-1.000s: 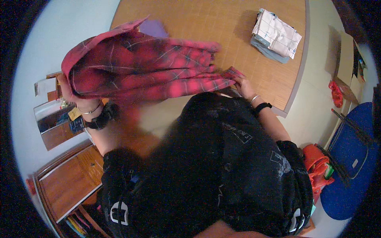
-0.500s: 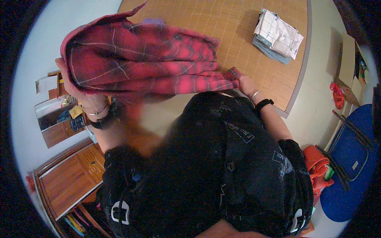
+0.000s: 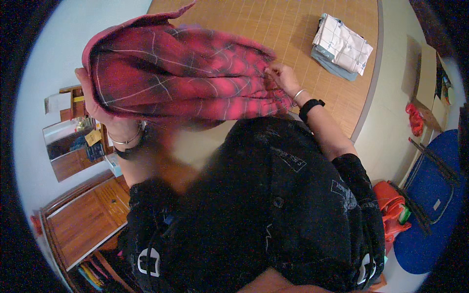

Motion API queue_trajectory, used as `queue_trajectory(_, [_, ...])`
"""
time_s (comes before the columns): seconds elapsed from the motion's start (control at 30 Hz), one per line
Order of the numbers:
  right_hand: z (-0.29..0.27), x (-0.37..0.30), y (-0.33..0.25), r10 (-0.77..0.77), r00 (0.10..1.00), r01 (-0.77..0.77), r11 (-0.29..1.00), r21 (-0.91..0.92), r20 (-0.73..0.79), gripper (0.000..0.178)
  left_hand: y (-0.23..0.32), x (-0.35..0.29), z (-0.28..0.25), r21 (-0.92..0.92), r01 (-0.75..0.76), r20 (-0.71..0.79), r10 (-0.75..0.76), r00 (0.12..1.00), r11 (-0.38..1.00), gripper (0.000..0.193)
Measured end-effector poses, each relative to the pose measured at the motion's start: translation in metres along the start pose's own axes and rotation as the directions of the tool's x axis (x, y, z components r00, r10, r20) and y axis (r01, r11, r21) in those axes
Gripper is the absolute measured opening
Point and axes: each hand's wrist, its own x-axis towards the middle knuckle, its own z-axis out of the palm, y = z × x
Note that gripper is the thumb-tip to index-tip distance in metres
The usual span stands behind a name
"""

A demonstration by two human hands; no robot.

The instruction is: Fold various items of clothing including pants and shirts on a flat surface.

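Observation:
A red and black plaid shirt (image 3: pixel 171 73) with thin white lines stretches sideways in front of me, held up over the near side of a bed-like mat. At its left end my left hand (image 3: pixel 110 117) grips the cloth, with most fingers hidden behind it. My right hand (image 3: pixel 286 80) pinches the bunched fabric at the right end, its fingertips pressed together on the cloth. Soft folds run lengthwise between the two hands. Beyond my right hand lies a folded stack of cloth (image 3: pixel 342 44), white with a pattern on top and grey-blue underneath.
The tan woven mat (image 3: pixel 293 29) has a grey border on its right. To the right are a cardboard box (image 3: pixel 427 75), a red plastic bag (image 3: pixel 415 119), a folded blue round table (image 3: pixel 430 205) and red bags (image 3: pixel 391 210). A wooden cabinet (image 3: pixel 85 219) stands at the left.
My right hand has moved up and left from the shirt's lower right corner to its right end. The shirt has shifted slightly right, and its right end is more bunched.

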Motion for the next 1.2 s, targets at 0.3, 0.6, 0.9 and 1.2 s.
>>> queue_trajectory(0.3, [-0.035, 0.002, -0.015, -0.11, 0.993, 0.111, 0.993, -0.029, 0.03, 0.018, -0.008, -0.003, -0.003, 0.44, -0.01, -0.413, 0.212, 0.886, 0.898, 0.051])
queue_trajectory(0.6, [-0.017, 0.018, -0.027, -0.198, 0.98, 0.199, 0.978, -0.066, 0.017, 0.019, -0.013, -0.004, 0.012, 0.301, -0.017, -0.387, 0.139, 0.911, 0.953, 0.049])
queue_trajectory(0.9, [-0.103, 0.035, -0.026, -0.05, 0.999, 0.04, 0.886, 0.462, 0.01, 0.015, -0.016, -0.017, 0.002, 0.735, -0.15, -0.219, 0.441, 0.87, 0.661, 0.043])
queue_trajectory(1.2, [-0.088, 0.025, 0.009, -0.121, 0.974, 0.142, 0.985, 0.096, -0.191, 0.018, -0.041, -0.001, 0.065, 0.8, 0.01, -0.36, 0.468, 0.807, 0.599, 0.052])
